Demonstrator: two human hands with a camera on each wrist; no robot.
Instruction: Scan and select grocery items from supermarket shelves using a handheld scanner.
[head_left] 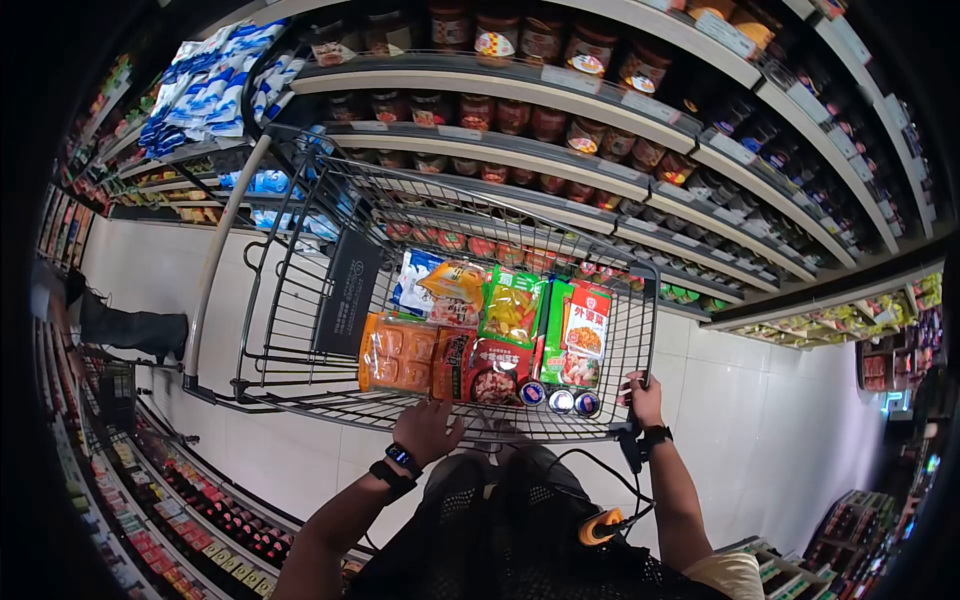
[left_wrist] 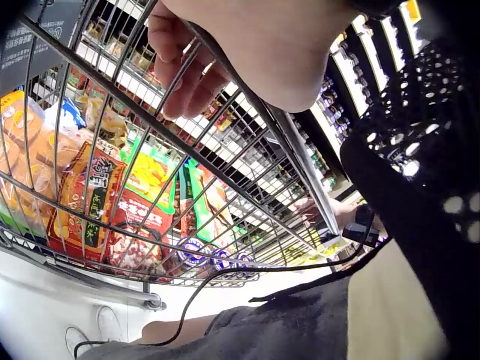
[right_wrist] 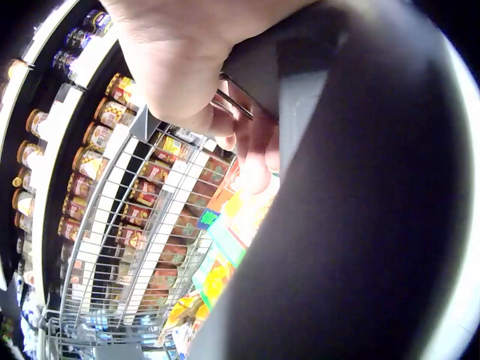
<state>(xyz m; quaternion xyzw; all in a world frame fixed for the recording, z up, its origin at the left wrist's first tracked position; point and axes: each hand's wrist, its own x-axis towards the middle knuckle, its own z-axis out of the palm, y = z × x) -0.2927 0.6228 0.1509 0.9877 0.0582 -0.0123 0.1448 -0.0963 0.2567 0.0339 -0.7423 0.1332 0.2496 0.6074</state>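
Observation:
A wire shopping cart (head_left: 300, 405) stands lengthwise before the person, holding food packets and several small round-lidded items. My left hand (head_left: 428, 432) lies over its near side rim; in the left wrist view the loosely bent fingers of that hand (left_wrist: 180, 64) hang inside the wires, above the packets. At the cart's right end, my right hand (head_left: 643, 397) has its fingers curled round the rim. The right wrist view shows this hand (right_wrist: 202, 82) from close up, with a dark sleeve or strap hiding part of it. Orange packs (head_left: 398, 352), a red bag (head_left: 500, 372) and a green bag (head_left: 512, 305) lie inside.
Shelves of jars (head_left: 480, 113) run along the cart's far side. Blue-and-white packets (head_left: 215, 85) are stacked at the upper left. Another person's dark-clothed leg (head_left: 130, 325) shows at the left, near more shelves. A black cable (head_left: 600, 462) hangs by the right hand.

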